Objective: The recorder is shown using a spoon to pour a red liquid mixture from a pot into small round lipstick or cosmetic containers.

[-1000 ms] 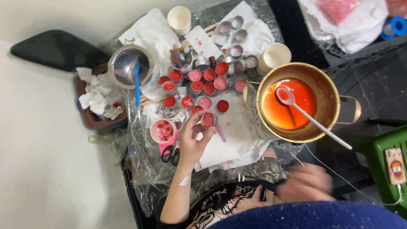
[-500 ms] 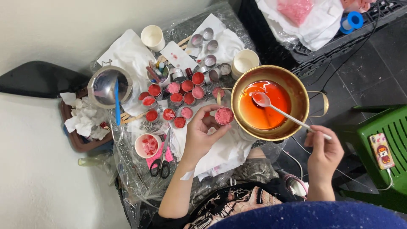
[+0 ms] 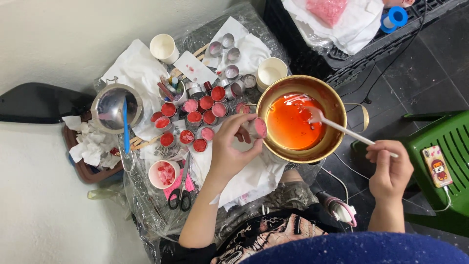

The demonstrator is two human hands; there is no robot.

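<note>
Small tin at the pot's rim, spoon in the orange liquid.

The left hand [image 3: 229, 154] grips a small round metal tin with pink filling [image 3: 257, 127], fingers wrapped round its side, tilted and touching the left rim of the round brass-coloured pot of orange-red liquid [image 3: 300, 119] at the right edge of the plastic-covered table [image 3: 146, 205]. The right hand [image 3: 389, 168] is closed on the end of a long white plastic spoon [image 3: 342, 128], its bowl resting in the liquid. Just left of the held tin, a cluster of small round tins filled red and pink [image 3: 190, 124] sits mid-table. Near the front edge lie black-handled scissors [image 3: 181, 193] beside a white cup of pink pieces [image 3: 163, 173]. At the left edge, a steel ladle-shaped bowl with a blue stick [image 3: 116, 108]. Off the table to the right, a phone in a patterned case [image 3: 436, 165] lies on a green plastic chair [image 3: 452, 146].
</note>
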